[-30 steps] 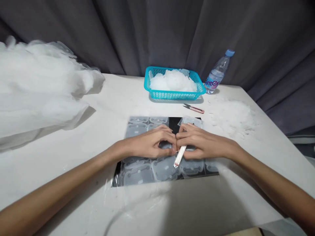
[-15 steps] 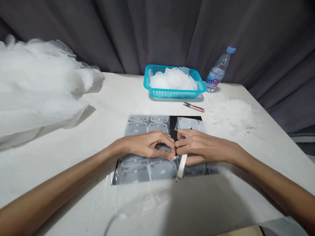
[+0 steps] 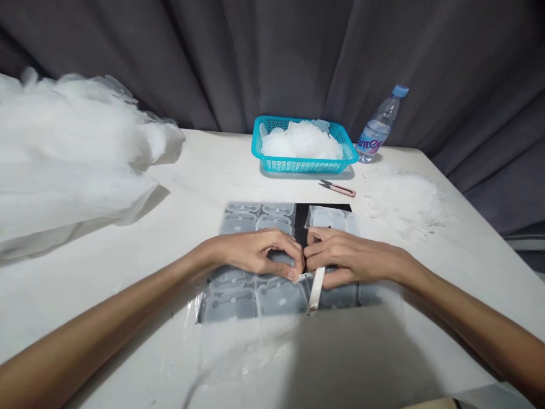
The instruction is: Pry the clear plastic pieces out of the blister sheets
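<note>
Clear plastic sheets of translucent, rounded-rectangle moulded pieces (image 3: 232, 304) lie over a black mat (image 3: 301, 218) in the middle of the table. My left hand (image 3: 275, 253) rests on the left part, thumb and forefinger pinched at the edge of a sheet (image 3: 283, 295). Close against it, my right hand (image 3: 340, 255) is closed around a slim white-handled tool (image 3: 315, 289). The handle sticks out towards me below the fingers, and a small dark point shows above them. My knuckles hide the spot where the two hands meet.
Behind the mat stands a turquoise basket (image 3: 306, 166) of white translucent pieces. Pink-handled thread snips (image 3: 338, 188) lie in front of it, a water bottle (image 3: 377, 133) beside it. Loose thin scraps (image 3: 409, 196) spread at right; a big white translucent heap (image 3: 72, 159) fills the left.
The view has shifted slightly, so the table things sit a little lower. Both hands keep nearly the same place and grip; the sheet edge by my left thumb shows a bit more.
</note>
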Demonstrator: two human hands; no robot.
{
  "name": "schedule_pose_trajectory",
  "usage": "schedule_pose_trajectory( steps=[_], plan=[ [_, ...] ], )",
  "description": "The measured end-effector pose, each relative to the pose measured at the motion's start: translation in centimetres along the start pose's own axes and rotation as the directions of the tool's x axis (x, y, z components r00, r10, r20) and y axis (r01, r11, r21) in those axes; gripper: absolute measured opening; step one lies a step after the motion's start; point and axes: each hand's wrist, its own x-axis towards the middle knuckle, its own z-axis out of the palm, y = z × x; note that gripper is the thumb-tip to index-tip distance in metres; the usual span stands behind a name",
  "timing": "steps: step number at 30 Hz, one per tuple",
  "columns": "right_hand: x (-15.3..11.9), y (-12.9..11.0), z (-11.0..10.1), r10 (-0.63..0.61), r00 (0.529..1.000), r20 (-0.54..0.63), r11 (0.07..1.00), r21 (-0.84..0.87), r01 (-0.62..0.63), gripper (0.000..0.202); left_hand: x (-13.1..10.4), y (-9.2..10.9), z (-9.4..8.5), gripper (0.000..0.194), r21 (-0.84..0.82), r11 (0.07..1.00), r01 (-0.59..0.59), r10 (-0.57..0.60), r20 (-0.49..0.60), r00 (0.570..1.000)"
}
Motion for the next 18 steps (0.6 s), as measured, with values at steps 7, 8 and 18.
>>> schedule_pose_trajectory(
  steps=[7,8,18],
  plan=[
    [-0.8,-0.2,-0.7,0.087,0.995,-0.054,0.992,-0.083,-0.091,0.021,-0.4,1.3,0.6,0.018,0.201,0.965,0.167,-0.153,-0.081,0.985],
    [-1.0,-0.5,-0.9,0.112,0.991,-0.069,0.988,-0.101,-0.118,0.021,-0.4,1.3,0.7,0.017,0.236,0.955,0.181,-0.163,-0.091,0.982],
    [-2.2,-1.2,-1.8,0.252,0.959,-0.13,0.922,-0.269,-0.279,0.04,-1.0,-0.2,-0.3,0.047,0.332,0.926,0.179,-0.146,-0.122,0.982]
  ],
)
